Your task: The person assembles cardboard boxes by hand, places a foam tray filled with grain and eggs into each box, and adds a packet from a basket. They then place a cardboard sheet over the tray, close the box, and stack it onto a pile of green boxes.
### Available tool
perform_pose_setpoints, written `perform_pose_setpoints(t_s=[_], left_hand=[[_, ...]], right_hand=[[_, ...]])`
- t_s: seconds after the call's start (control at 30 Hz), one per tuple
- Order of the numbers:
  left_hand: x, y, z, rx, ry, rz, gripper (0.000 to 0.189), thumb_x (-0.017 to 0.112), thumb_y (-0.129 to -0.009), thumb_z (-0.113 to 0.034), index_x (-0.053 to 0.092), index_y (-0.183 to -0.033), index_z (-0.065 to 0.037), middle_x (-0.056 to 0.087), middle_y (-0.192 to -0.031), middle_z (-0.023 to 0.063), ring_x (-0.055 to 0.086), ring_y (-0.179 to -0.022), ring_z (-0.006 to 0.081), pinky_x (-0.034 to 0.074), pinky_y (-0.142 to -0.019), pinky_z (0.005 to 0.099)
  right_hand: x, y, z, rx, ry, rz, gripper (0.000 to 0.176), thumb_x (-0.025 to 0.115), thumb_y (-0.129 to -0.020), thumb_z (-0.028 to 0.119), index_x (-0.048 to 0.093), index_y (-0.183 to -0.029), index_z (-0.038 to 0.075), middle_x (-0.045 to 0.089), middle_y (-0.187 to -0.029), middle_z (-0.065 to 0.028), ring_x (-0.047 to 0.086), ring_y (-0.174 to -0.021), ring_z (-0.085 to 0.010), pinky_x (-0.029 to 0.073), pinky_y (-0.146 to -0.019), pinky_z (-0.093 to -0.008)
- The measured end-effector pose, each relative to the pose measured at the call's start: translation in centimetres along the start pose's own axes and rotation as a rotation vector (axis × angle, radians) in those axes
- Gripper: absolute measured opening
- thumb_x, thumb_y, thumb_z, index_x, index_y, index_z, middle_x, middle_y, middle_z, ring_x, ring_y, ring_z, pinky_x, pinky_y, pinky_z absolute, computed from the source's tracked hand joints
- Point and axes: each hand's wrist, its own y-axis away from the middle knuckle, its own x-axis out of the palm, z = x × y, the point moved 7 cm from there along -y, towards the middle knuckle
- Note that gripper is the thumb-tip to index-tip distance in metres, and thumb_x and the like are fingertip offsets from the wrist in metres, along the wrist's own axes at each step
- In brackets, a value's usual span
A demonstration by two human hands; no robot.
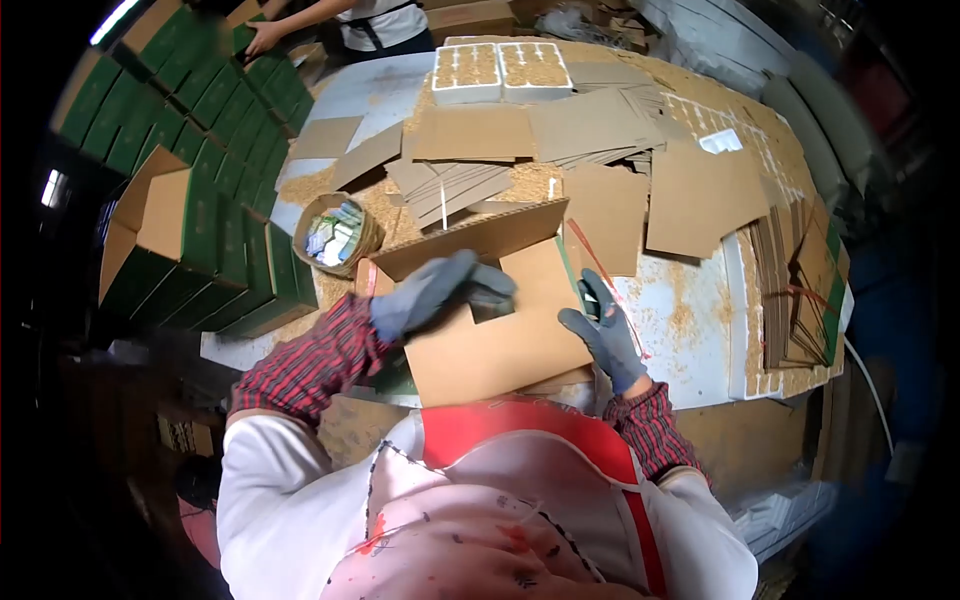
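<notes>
In front of my body lies a brown cardboard box (500,360) with a green outer side, its flaps partly folded over the top. A dark gap shows between the flaps, and the far flap (470,240) stands raised. My left hand (440,295), in a grey glove, lies over the left of the box top with fingers stretched toward the gap. At the right edge, my right hand (610,335), also gloved, has its thumb on the top flap and its fingers bent around the side. The box's inside is mostly hidden.
Green boxes (210,240) stand stacked at left, beside a basket (340,235) of small packets. Loose cardboard sheets (590,125) and two white trays (500,72) lie beyond. Folded cartons (800,290) lean at right. Another person's hand (265,38) touches the far stack.
</notes>
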Motion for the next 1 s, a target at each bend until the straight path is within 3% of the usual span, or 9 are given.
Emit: perform_pose_setpoints(t_s=[0.07, 0.2, 0.27, 0.33, 0.37, 0.5, 0.7, 0.87, 1.0], left_hand=[[1.8, 5.5, -4.0, 0.679, -1.221, -0.019, 0.062, 0.048, -0.097, -0.055, 0.061, -0.121, 0.0, 0.063, -0.12, 0.0166, 0.058, -0.116, 0.0322, 0.044, -0.103, 0.0447], [-2.3, 10.4, 1.6, 0.638, -1.946, 0.447, 0.075, 0.062, -0.079, -0.061, 0.055, -0.131, -0.006, 0.05, -0.136, 0.0161, 0.047, -0.127, 0.0364, 0.037, -0.11, 0.0499], [-4.4, 8.1, -4.3, 0.664, -1.622, 0.002, 0.069, 0.056, -0.089, -0.054, 0.047, -0.138, -0.006, 0.049, -0.138, 0.0165, 0.047, -0.128, 0.0338, 0.038, -0.11, 0.0489], [-11.9, 6.6, -1.2, 0.404, -0.071, -0.418, 0.061, 0.05, -0.098, -0.044, 0.037, -0.144, -0.005, 0.047, -0.14, 0.0164, 0.047, -0.128, 0.0288, 0.039, -0.11, 0.0471], [-13.2, 5.7, 0.6, 0.381, 0.085, -0.596, 0.06, 0.05, -0.098, -0.041, 0.037, -0.145, -0.005, 0.046, -0.141, 0.016, 0.047, -0.128, 0.028, 0.039, -0.109, 0.0455], [-8.1, 3.5, 3.2, 0.376, -0.681, -0.862, 0.058, 0.049, -0.099, -0.033, 0.033, -0.147, -0.004, 0.043, -0.144, 0.0146, 0.045, -0.129, 0.0251, 0.039, -0.107, 0.0392], [-5.7, 7.9, 3.8, 0.238, -0.666, -0.918, 0.057, 0.05, -0.099, -0.02, 0.029, -0.15, -0.003, 0.037, -0.149, 0.0124, 0.042, -0.131, 0.0207, 0.039, -0.105, 0.0301], [-5.6, 6.1, 5.0, 0.159, -0.493, -0.961, 0.06, 0.055, -0.095, -0.011, 0.03, -0.15, -0.003, 0.035, -0.151, 0.0119, 0.034, -0.137, 0.0201, 0.031, -0.111, 0.0329], [-6.8, 6.1, 6.2, 0.146, -0.685, -1.058, 0.056, 0.052, -0.096, -0.01, 0.033, -0.148, -0.002, 0.042, -0.145, 0.0119, 0.042, -0.13, 0.0203, 0.035, -0.108, 0.0322]], right_hand=[[-0.3, -0.9, 0.6, -0.058, 0.187, -0.038, 0.085, 0.074, -0.086, 0.034, 0.029, -0.151, 0.004, 0.051, -0.137, -0.0145, 0.051, -0.123, -0.0222, 0.043, -0.101, -0.0343], [1.4, 0.2, 1.4, 0.344, -0.584, 0.073, 0.068, 0.059, -0.098, 0.028, 0.028, -0.151, 0.0, 0.046, -0.144, -0.0156, 0.045, -0.132, -0.0254, 0.038, -0.108, -0.033], [1.4, -0.5, 6.5, -0.101, -0.56, 0.24, 0.057, 0.042, -0.105, 0.029, 0.022, -0.154, 0.007, 0.043, -0.147, -0.0136, 0.046, -0.129, -0.0191, 0.038, -0.107, -0.0294], [1.1, -0.9, 10.8, -0.239, -0.471, 0.29, 0.061, 0.049, -0.101, 0.031, 0.026, -0.152, 0.006, 0.045, -0.145, -0.0122, 0.046, -0.129, -0.0193, 0.036, -0.108, -0.0309], [1.2, -0.7, 12.5, -0.269, -0.326, 0.282, 0.064, 0.053, -0.099, 0.035, 0.029, -0.15, 0.005, 0.046, -0.144, -0.0129, 0.045, -0.13, -0.0212, 0.036, -0.108, -0.0324], [1.1, -7.4, 2.8, -0.039, 0.43, 0.089, 0.074, 0.063, -0.09, 0.051, 0.043, -0.139, -0.001, 0.057, -0.128, -0.0247, 0.053, -0.124, -0.0341, 0.041, -0.103, -0.0374], [-5.0, -9.5, 1.8, -0.143, -0.013, 0.157, 0.084, 0.07, -0.086, 0.047, 0.037, -0.142, -0.007, 0.051, -0.137, -0.0234, 0.052, -0.126, -0.03, 0.04, -0.106, -0.0348], [-36.4, -14.5, -10.2, -0.107, 0.261, -1.317, 0.09, 0.081, -0.075, 0.004, 0.027, -0.148, 0.0, 0.053, -0.131, -0.0192, 0.062, -0.102, -0.0262, 0.055, -0.086, -0.0375], [-39.8, -22.2, -12.4, -0.301, -0.319, -0.851, 0.067, 0.08, -0.074, -0.001, 0.046, -0.131, -0.003, 0.062, -0.117, -0.0131, 0.064, -0.094, -0.0211, 0.055, -0.082, -0.033]])
